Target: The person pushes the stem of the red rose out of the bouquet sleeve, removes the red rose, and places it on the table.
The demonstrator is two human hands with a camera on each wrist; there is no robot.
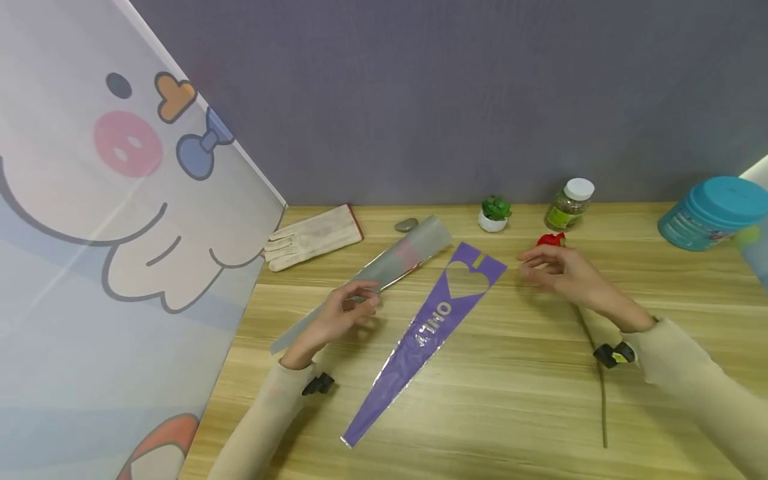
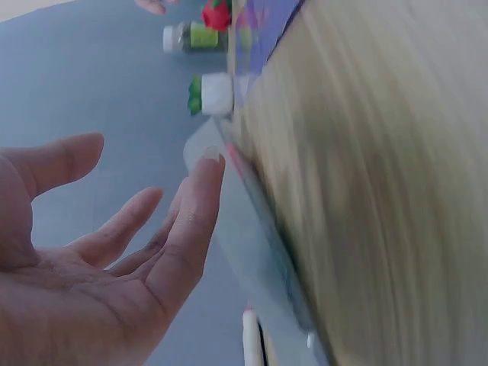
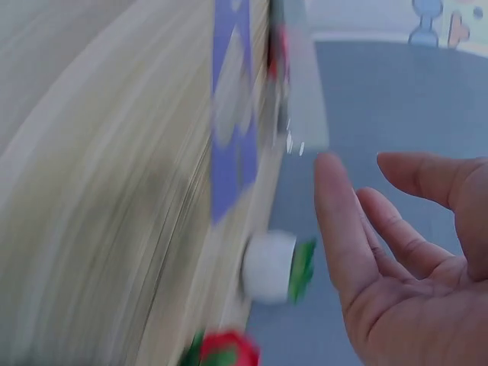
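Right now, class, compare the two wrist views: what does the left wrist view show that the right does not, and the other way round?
Only the left wrist view: the jar with a white lid, and the left hand up close.

Only the right wrist view: part of the cartoon wall panel, along the top edge.

Both: the purple wrapper, clear wrapper, small potted plant, red rose, wooden table and right hand, which just peeks in at the top of the left view.
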